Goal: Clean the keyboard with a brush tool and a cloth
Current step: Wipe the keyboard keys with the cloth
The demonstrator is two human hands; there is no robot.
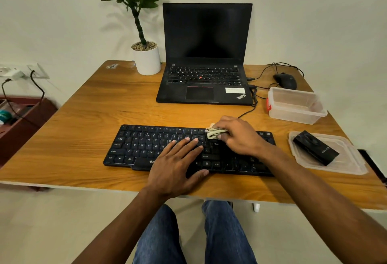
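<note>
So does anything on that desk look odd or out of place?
Only one small thing: a black device lies on the container's lid, which lies apart from its clear container. Nothing looks spilled or broken.

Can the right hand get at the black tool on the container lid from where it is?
Probably yes. The black tool lies uncovered on the lid, just right of the right hand, but that hand grips the cloth.

I see both forearms bare, no sleeves, no rings or watch showing; blue jeans [194,236] cover the legs, probably denim.
</note>
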